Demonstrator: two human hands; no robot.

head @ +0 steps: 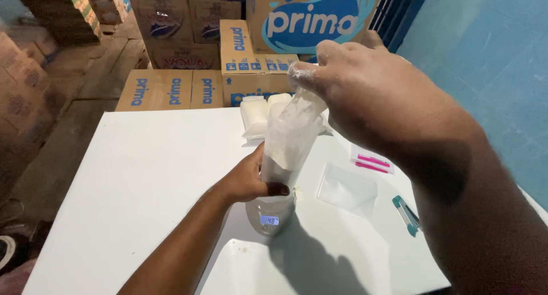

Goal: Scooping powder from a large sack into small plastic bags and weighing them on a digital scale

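A tall clear plastic bag (288, 141) partly filled with white powder stands upright on a small grey digital scale (269, 216) on the white table (142, 175). My left hand (246, 178) grips the bag's lower part from the left. My right hand (374, 95), dusted with powder, pinches the bag's top from above. The scale's small lit display faces me.
Filled white bags (255, 117) lie at the table's far edge. An empty clear bag (347, 189), a pink-striped packet (371, 162) and a teal tool (406, 215) lie to the right. Stacked cardboard boxes (188, 55) stand behind; a blue wall (491, 66) is on the right.
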